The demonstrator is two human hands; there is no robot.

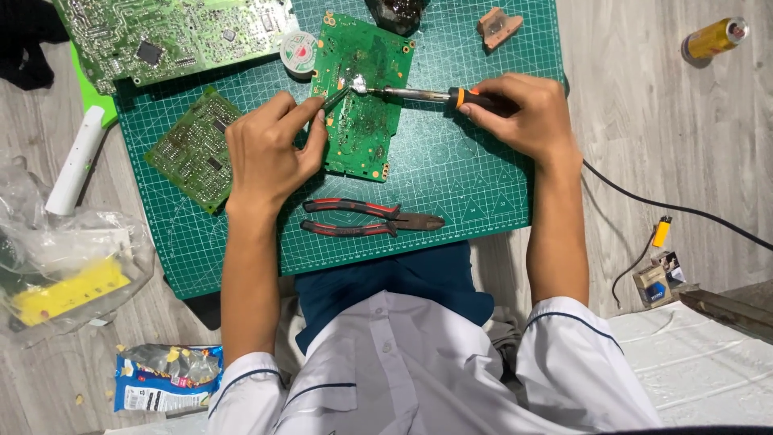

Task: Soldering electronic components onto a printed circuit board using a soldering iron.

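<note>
Pale grey wood-look floor all around, and in the middle of it the big teal cutting mat (451, 193) with its printed grid — everything else is easiest placed off that. On the mat's top left corner a large green circuit board (169, 32) hangs over the edge; a smaller dark green board (189, 149) lies lower down on the mat's left side.

Packaging: left of the mat, a crumpled clear plastic bag (72, 258) with something yellow inside, and below the mat's bottom left corner a blue snack packet (165, 379). Off the mat's top right corner lies a yellow can (715, 37) on its side; a yellow lighter (661, 231) sits right of the mat.

The middle circuit board (362, 93) lies near the mat's top centre, long axis running roughly top to bottom. The right hand (523, 113) is wrapped around the soldering iron (427, 95) handle — iron lies horizontal, tip pointing left onto the board. The left hand (270, 153) pinches a thin tool (336, 98) between thumb and forefinger, angled up-right toward the tip. Red-handled pliers (370, 217) lie lower on the mat, nose pointing right.
</note>
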